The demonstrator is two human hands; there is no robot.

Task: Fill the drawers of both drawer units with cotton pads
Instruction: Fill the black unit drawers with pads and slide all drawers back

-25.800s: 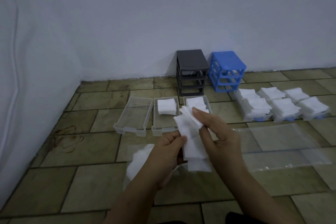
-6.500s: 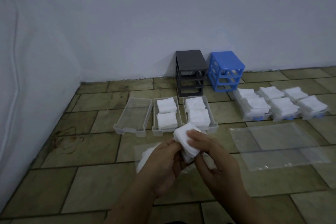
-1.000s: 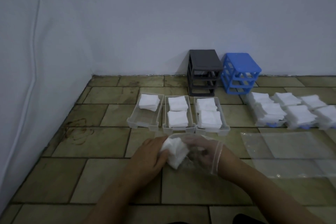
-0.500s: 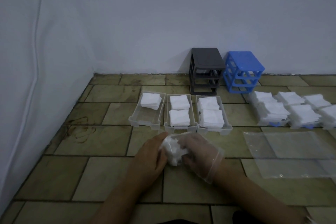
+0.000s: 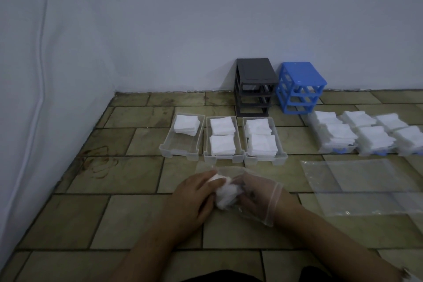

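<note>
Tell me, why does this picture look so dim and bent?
Head view: dull, bluish light with soft shadows and no glare; the wide-angle lens bows the wall corner; the left hand and the cotton pads it holds are slightly blurred, while the grey drawer unit stays fairly sharp.

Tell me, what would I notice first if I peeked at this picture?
Probably the two hands in the middle of the floor: the left hand and right hand hold a wad of cotton pads inside a clear bag. Behind them sit three clear drawers with white pads, and a bright blue drawer unit by the wall.
</note>
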